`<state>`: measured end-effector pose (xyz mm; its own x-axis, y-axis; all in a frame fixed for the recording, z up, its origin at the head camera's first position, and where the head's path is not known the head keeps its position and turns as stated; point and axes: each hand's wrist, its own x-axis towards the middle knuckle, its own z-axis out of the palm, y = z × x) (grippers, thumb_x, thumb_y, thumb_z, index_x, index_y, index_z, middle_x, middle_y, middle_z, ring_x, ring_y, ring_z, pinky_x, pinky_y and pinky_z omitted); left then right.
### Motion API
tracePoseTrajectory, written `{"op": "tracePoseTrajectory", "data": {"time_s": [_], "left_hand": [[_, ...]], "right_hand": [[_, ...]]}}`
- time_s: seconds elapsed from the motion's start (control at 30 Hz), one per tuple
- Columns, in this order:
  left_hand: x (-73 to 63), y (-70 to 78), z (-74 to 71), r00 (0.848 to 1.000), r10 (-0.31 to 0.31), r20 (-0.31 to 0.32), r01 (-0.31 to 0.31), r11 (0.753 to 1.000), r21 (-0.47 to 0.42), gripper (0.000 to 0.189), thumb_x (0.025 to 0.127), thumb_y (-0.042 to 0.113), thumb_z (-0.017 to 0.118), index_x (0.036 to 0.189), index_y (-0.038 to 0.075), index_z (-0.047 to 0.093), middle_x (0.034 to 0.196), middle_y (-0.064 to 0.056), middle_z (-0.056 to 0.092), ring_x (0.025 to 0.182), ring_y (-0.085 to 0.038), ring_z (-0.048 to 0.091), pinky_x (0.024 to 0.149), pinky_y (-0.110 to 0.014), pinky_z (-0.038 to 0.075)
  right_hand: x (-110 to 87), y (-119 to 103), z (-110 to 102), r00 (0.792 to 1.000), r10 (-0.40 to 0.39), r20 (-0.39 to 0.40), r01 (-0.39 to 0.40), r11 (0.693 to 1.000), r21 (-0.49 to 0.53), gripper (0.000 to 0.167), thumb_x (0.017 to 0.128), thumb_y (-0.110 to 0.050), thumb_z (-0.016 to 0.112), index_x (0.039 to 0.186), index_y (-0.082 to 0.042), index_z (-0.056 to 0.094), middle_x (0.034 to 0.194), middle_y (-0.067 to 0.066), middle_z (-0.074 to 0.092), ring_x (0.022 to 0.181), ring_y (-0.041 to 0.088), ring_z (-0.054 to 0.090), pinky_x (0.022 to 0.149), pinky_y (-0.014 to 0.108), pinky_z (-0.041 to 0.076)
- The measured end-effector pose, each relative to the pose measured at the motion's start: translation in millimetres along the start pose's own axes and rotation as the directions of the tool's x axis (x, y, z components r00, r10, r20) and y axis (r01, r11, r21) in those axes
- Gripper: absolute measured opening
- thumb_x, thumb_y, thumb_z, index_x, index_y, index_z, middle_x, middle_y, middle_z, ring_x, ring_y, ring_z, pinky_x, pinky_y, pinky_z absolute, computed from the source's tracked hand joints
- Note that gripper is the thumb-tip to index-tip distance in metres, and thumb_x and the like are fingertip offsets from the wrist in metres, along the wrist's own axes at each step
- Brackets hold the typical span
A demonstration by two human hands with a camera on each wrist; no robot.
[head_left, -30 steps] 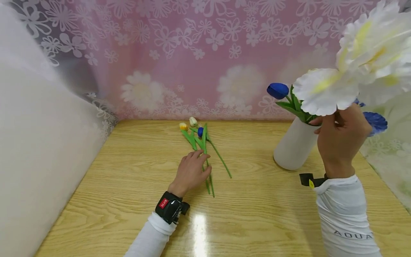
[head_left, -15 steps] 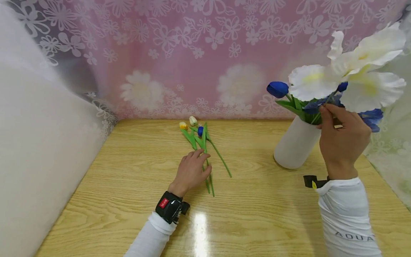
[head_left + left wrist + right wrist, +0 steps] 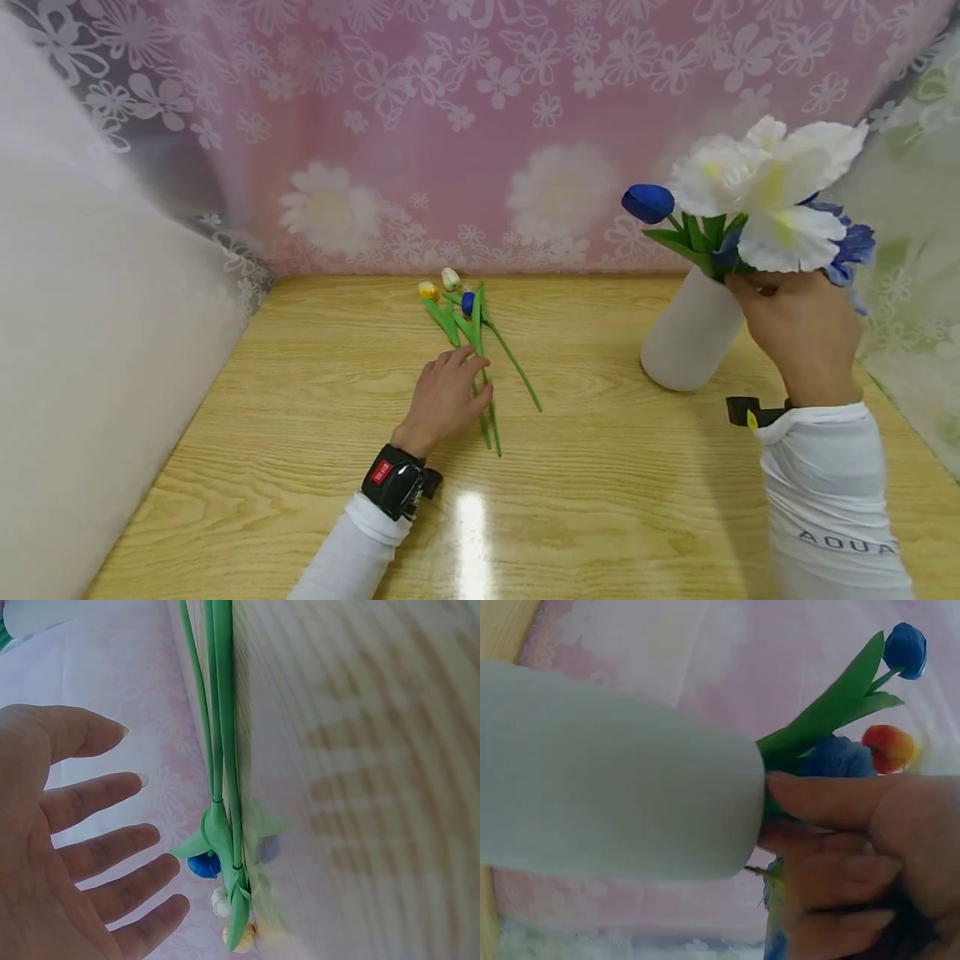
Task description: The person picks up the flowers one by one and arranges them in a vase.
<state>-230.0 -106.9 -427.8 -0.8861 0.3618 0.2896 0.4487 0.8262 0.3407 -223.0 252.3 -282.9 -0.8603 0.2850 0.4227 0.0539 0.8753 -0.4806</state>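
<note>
My right hand [image 3: 806,333] is at the mouth of a white vase [image 3: 686,333], its thumb and fingers pinching the stem of a large white iris-like flower [image 3: 791,237]. The stem itself is mostly hidden behind the fingers. In the right wrist view, the fingertips touch the vase rim beside green leaves. A blue tulip [image 3: 648,203] and ruffled blue petals [image 3: 853,246] also stick out of the vase. My left hand [image 3: 446,396] hovers low by the tulip stems on the table, fingers spread and holding nothing; the left wrist view shows them apart from the stems [image 3: 217,742].
On the wooden table [image 3: 300,433] lie a yellow tulip [image 3: 428,290], a white tulip [image 3: 450,278] and a blue tulip [image 3: 468,303]. An orange-red tulip [image 3: 889,748] shows beyond the right hand. A pink floral curtain [image 3: 450,167] hangs behind the table.
My right hand has lowered the white flower toward the vase, so its bloom now sits just above the mouth beside the blue tulip. The left hand has stayed put.
</note>
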Motion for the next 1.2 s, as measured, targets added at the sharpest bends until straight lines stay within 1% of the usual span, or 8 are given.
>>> {"op": "tracePoseTrajectory", "data": {"time_s": [0.1, 0.23, 0.3, 0.43, 0.6, 0.8, 1.03, 1.2], "left_hand": [[-0.3, -0.5, 0.1, 1.0, -0.002, 0.005, 0.002, 1.0, 0.01, 0.031, 0.093, 0.024, 0.059, 0.118, 0.008, 0.066, 0.134, -0.015, 0.052, 0.121, -0.035, 0.048, 0.095, -0.053, 0.041], [0.0, -1.8, 0.0, 1.0, -0.01, 0.012, 0.01, 1.0, 0.018, 0.031, 0.093, 0.025, 0.059, 0.119, 0.009, 0.066, 0.135, -0.014, 0.052, 0.122, -0.034, 0.048, 0.096, -0.053, 0.04], [0.5, -2.8, 0.2, 1.0, -0.011, 0.013, 0.011, 1.0, 0.019, 0.031, 0.093, 0.026, 0.059, 0.119, 0.009, 0.065, 0.135, -0.014, 0.051, 0.122, -0.034, 0.048, 0.096, -0.053, 0.04], [1.1, -4.3, 0.9, 1.0, -0.009, 0.016, 0.009, 1.0, 0.019, 0.032, 0.093, 0.026, 0.058, 0.119, 0.009, 0.065, 0.135, -0.015, 0.052, 0.122, -0.034, 0.048, 0.096, -0.053, 0.04], [0.7, -4.4, 1.5, 1.0, -0.017, 0.022, 0.016, 0.999, 0.03, 0.032, 0.093, 0.026, 0.059, 0.121, 0.01, 0.065, 0.135, -0.014, 0.051, 0.122, -0.034, 0.048, 0.096, -0.053, 0.04], [-2.0, -7.7, 3.2, 0.998, -0.049, 0.025, 0.048, 0.999, 0.023, 0.033, 0.093, 0.025, 0.059, 0.122, 0.011, 0.064, 0.137, -0.013, 0.05, 0.122, -0.034, 0.048, 0.095, -0.053, 0.04], [-4.6, -11.9, 1.8, 0.997, -0.075, 0.022, 0.075, 0.997, 0.012, 0.033, 0.092, 0.024, 0.059, 0.122, 0.012, 0.064, 0.136, -0.013, 0.051, 0.122, -0.033, 0.048, 0.096, -0.053, 0.04], [-5.6, -15.0, -1.4, 0.998, -0.067, 0.021, 0.067, 0.998, 0.022, 0.034, 0.092, 0.026, 0.06, 0.122, 0.011, 0.064, 0.135, -0.014, 0.051, 0.122, -0.034, 0.048, 0.095, -0.053, 0.04]], "right_hand": [[-5.4, 4.7, 0.4, 1.0, -0.012, 0.026, 0.012, 1.0, 0.022, 0.033, 0.09, -0.028, 0.058, 0.08, 0.003, 0.06, 0.069, 0.024, 0.056, 0.055, 0.039, 0.052, 0.038, 0.043, 0.036], [-17.0, 10.5, 5.4, 0.997, -0.057, -0.051, 0.061, 0.995, 0.073, 0.022, 0.088, -0.012, 0.053, 0.074, 0.003, 0.061, 0.053, 0.011, 0.049, 0.041, 0.017, 0.041, 0.036, 0.032, 0.03], [-22.4, 13.1, 7.7, 0.999, -0.041, 0.017, 0.04, 0.997, 0.07, 0.023, 0.088, -0.014, 0.056, 0.073, 0.002, 0.059, 0.052, 0.006, 0.047, 0.04, 0.012, 0.037, 0.036, 0.028, 0.027], [-29.1, 17.9, 19.2, 0.993, -0.089, 0.084, 0.082, 0.994, 0.075, 0.031, 0.09, -0.025, 0.063, 0.07, -0.003, 0.054, 0.055, 0.008, 0.05, 0.046, 0.02, 0.044, 0.038, 0.031, 0.03], [-33.9, 17.5, 32.1, 0.976, -0.084, 0.203, 0.064, 0.993, 0.1, 0.036, 0.091, -0.037, 0.062, 0.081, -0.003, 0.064, 0.071, 0.013, 0.064, 0.062, 0.031, 0.06, 0.045, 0.032, 0.04], [-32.5, 9.6, 54.7, 0.923, -0.151, 0.355, 0.104, 0.983, 0.148, 0.042, 0.094, -0.045, 0.056, 0.096, -0.004, 0.066, 0.084, 0.011, 0.067, 0.072, 0.026, 0.061, 0.056, 0.033, 0.045], [-36.6, -2.7, 83.8, 0.826, -0.236, 0.512, 0.116, 0.96, 0.255, 0.045, 0.097, -0.042, 0.053, 0.107, -0.001, 0.065, 0.082, 0.007, 0.064, 0.065, 0.02, 0.059, 0.055, 0.034, 0.046], [-38.5, -12.7, 108.6, 0.798, -0.251, 0.548, 0.109, 0.954, 0.279, 0.041, 0.097, -0.04, 0.054, 0.108, -0.002, 0.065, 0.083, 0.007, 0.064, 0.067, 0.023, 0.062, 0.053, 0.033, 0.047]]}}
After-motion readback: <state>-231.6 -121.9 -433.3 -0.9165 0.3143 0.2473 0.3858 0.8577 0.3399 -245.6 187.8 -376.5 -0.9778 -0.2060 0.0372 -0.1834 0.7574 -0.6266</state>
